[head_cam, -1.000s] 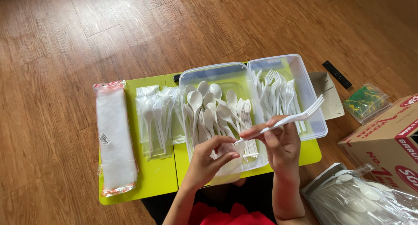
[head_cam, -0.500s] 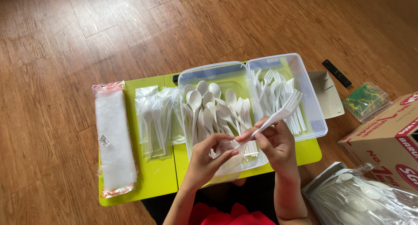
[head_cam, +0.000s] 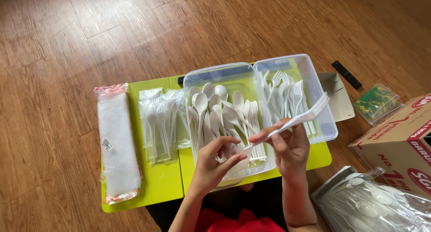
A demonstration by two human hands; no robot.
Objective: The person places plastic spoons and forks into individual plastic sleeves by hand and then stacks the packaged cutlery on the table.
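Head view is showing the right hand [head_cam: 292, 146] pinching a white plastic fork [head_cam: 294, 120] between its fingers, tines hovering over the fork tray [head_cam: 330, 129]. The left hand [head_cam: 215, 162] is curling its fingers around something clear at the spoon tray [head_cam: 197, 75]. Gripping nearer the fork's middle is likely steadying it best.

White plastic forks [head_cam: 292, 120] in right hand [head_cam: 289, 149] above clear tub [head_cam: 233, 75].

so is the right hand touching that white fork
Touching. The head view shows the right hand pinching the white fork by its handle between thumb and fingertips, tines raised over the clear container.
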